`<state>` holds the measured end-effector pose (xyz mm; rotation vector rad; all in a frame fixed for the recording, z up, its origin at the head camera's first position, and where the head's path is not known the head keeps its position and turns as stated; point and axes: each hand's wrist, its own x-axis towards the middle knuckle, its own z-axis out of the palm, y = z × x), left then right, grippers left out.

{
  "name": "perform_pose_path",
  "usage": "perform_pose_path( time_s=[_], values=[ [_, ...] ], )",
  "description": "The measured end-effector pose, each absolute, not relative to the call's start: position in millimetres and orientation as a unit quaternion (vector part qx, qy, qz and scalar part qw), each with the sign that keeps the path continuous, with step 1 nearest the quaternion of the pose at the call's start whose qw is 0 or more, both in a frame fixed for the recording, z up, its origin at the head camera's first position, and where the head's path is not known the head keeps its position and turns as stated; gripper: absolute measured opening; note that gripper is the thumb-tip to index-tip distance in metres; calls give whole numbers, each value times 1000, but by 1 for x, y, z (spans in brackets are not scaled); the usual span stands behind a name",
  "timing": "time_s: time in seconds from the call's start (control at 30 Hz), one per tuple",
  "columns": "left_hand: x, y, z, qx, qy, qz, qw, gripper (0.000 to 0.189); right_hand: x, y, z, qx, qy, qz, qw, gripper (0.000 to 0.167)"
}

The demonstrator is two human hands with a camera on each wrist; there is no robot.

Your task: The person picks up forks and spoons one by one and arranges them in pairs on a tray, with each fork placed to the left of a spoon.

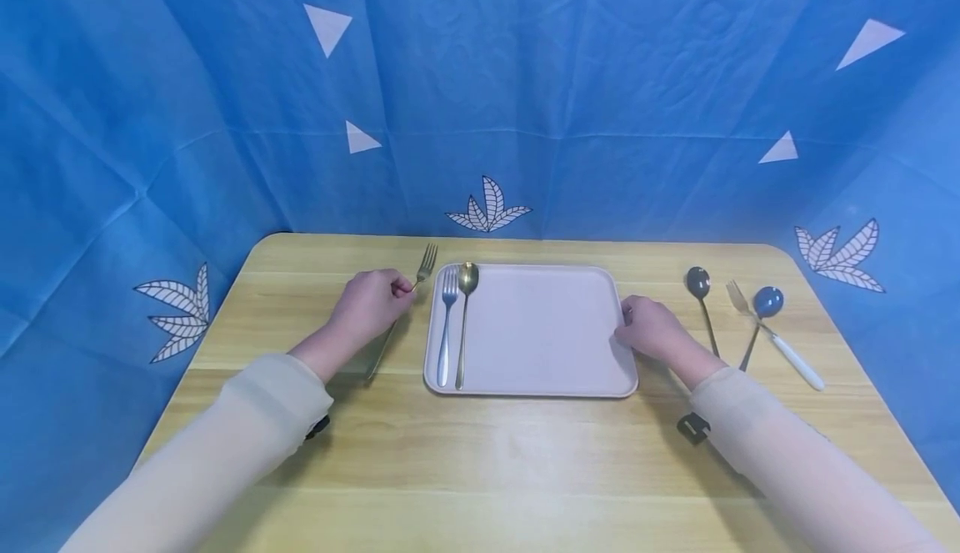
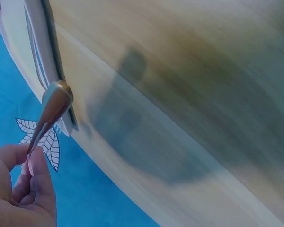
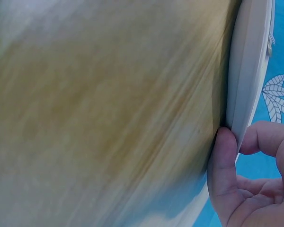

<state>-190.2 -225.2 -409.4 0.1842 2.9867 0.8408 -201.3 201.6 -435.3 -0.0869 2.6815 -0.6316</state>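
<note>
My left hand (image 1: 372, 304) pinches a gold fork (image 1: 427, 263) by its handle, just left of the tray; its tines point away from me. In the left wrist view the handle end (image 2: 57, 104) sticks out from between thumb and finger. My right hand (image 1: 654, 328) pinches the right edge of the pale tray (image 1: 551, 328), and the right wrist view has thumb and finger on the tray's rim (image 3: 246, 71). On the tray's left side a silver fork (image 1: 447, 311) and a gold spoon (image 1: 465, 319) lie side by side.
Right of my right hand lie a dark spoon (image 1: 698, 284), another dark spoon (image 1: 768, 302) and a white-handled fork (image 1: 797, 361) that crosses it. The wooden table (image 1: 480, 470) ends at a blue cloth (image 1: 600, 103) behind and at the sides.
</note>
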Motion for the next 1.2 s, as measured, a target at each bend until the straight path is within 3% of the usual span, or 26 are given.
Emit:
perform_pose_path(
  time_s=[1.2],
  values=[
    [-189, -167, -405, 26, 939, 342, 31, 9, -202, 204, -437, -38, 956, -226, 185, 39]
  ],
)
